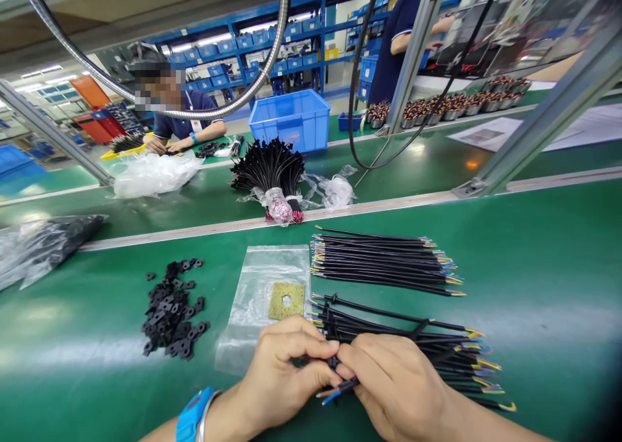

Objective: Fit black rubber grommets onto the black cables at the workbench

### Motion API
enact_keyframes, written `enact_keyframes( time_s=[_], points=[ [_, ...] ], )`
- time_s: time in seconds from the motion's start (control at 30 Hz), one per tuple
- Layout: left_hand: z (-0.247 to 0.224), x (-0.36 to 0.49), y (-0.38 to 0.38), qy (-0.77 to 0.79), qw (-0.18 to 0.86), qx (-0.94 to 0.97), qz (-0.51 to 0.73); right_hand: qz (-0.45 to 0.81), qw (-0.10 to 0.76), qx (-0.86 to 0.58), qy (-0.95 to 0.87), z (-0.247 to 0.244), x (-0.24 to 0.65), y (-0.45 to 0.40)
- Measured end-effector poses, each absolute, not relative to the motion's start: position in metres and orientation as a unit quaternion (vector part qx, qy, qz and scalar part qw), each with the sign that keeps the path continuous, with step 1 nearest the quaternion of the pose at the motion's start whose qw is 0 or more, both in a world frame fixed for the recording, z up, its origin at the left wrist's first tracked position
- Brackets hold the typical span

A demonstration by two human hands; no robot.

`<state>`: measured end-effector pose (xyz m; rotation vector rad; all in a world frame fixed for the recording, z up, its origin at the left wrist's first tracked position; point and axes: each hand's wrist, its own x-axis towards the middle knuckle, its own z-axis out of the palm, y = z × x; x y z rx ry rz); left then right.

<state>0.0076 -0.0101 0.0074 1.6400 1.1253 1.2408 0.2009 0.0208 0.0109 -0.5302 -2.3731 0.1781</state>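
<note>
My left hand (286, 371) is closed in a pinch on a small black rubber piece (333, 362), mostly covered by the fingertips. Touching it, my right hand (396, 380) grips a black cable (348, 385) whose blue and brown wire ends stick out toward the lower left. Just behind the hands lies a bunch of black cables (389, 325), some with black pieces pushed on near their left ends. Farther back sits a neat row of black cables (376, 260) with coloured wire ends. Left of my hands is a pile of small black pieces with holes (172, 312).
A clear plastic bag (247, 286) lies under a yellowish square plate with a hole (286, 301). Beyond the metal rail stand a bundled cable sheaf (272, 170) and a blue bin (291, 121). A co-worker (182, 121) sits across; another person (396, 40) stands behind.
</note>
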Motion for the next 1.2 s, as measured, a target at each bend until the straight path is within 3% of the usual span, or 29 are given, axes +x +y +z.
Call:
enact_keyframes(
  time_s=[0.3, 0.5, 0.8, 1.03, 1.2],
  points=[
    [0.015, -0.013, 0.001, 0.509, 0.417, 0.627, 0.417, -0.032, 0.331, -0.246, -0.910, 0.010, 0.214, 0.047],
    [0.021, -0.070, 0.017, 0.615, 0.251, 0.641, 0.386, -0.050, 0.234, -0.307, -0.921, -0.011, 0.218, 0.069],
    [0.014, -0.178, 0.028, 0.754, 0.048, 0.655, 0.019, -0.007, 0.235, -0.315, -0.920, -0.007, 0.225, 0.072],
    [0.016, -0.186, 0.029, 0.775, 0.143, 0.611, -0.069, -0.020, 0.256, -0.334, -0.907, -0.010, 0.232, 0.078],
    [0.023, -0.183, 0.024, 0.771, 0.179, 0.609, -0.052, -0.022, 0.192, -0.343, -0.919, -0.015, 0.228, 0.077]
  ],
)
